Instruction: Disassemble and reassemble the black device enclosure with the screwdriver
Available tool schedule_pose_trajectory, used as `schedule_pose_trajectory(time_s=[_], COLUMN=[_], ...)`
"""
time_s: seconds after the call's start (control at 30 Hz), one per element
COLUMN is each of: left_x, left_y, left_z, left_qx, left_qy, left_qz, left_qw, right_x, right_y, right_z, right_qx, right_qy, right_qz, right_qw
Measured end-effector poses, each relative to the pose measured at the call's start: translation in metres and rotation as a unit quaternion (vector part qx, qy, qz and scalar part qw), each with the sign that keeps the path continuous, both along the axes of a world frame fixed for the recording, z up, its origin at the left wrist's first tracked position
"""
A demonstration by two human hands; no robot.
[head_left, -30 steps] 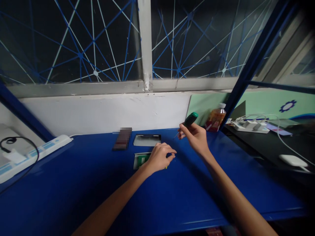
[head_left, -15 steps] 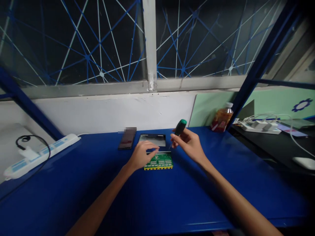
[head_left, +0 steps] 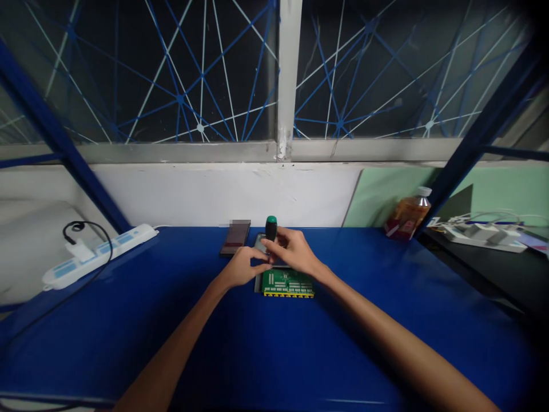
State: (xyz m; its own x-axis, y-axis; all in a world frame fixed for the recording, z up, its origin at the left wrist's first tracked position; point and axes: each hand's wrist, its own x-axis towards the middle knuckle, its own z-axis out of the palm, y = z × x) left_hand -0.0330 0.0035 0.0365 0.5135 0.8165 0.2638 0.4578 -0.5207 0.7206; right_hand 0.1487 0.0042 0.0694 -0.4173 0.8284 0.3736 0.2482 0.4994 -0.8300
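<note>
Both forearms reach forward from the lower edge of view and converge over the board. The left hand (head_left: pixel 241 268) is low, palm down, at the far left corner of the circuit board (head_left: pixel 287 282). The right hand (head_left: pixel 297 250) is raised just beyond the board's far edge, wrist bent inward.

The right fingers are closed on the screwdriver (head_left: pixel 271 227), whose black and green handle stands nearly upright. Its tip is hidden among the fingers; contact with the board cannot be confirmed. The left thumb and forefinger point toward the tool's lower end, their tips close together; whether they grip anything cannot be told.

The green board lies flat on the blue table (head_left: pixel 274 355), yellow edge toward the person, with a grey metal border showing at its left. A grey tray (head_left: pixel 261 243) sits behind it, partly covered by the hands. A dark flat device (head_left: pixel 235 239) lies to the tray's left.

At far left is a white power strip (head_left: pixel 100 254) with a black cable plugged in. At right, a bottle (head_left: pixel 409 216) leans near a blue post, before a green panel (head_left: pixel 373 197). A window (head_left: pixel 206 68) with blue and white line patterns fills the upper view.
</note>
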Motion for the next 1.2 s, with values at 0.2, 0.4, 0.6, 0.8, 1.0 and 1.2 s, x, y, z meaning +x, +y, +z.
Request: schedule_pose_trajectory(time_s=[0.2, 0.4, 0.6, 0.8, 1.0, 1.2], left_x=[0.0009, 0.0005, 0.0006, 0.0015, 0.0031, 0.0032], left_y=[0.0025, 0.0034, 0.0046, 0.0026, 0.0009, 0.0008], left_z=[-0.0075, -0.0085, -0.0111, -0.0075, -0.0083, -0.0087], left_qx=[0.006, 0.002, 0.002, 0.009, 0.012, 0.015], left_qy=[0.009, 0.019, 0.017, 0.022, 0.020, 0.026], left_qz=[-0.003, 0.009, 0.008, 0.013, 0.011, 0.014], left_qw=[1.000, 1.000, 1.000, 1.000, 1.000, 0.999], right_x=[0.0007, 0.0009, 0.0014, 0.0007, 0.0018, 0.0031], right_y=[0.0042, 0.0051, 0.0049, 0.0040, 0.0045, 0.0057], right_z=[-0.0017, -0.0037, -0.0028, -0.0009, -0.0017, -0.0004], right_qx=[-0.002, 0.006, 0.018, 0.013, 0.020, 0.029], right_qy=[-0.029, -0.041, -0.052, -0.045, -0.062, -0.071], right_qz=[-0.002, -0.005, -0.008, -0.006, -0.015, -0.019], right_qw=[1.000, 0.999, 0.998, 0.999, 0.998, 0.997])
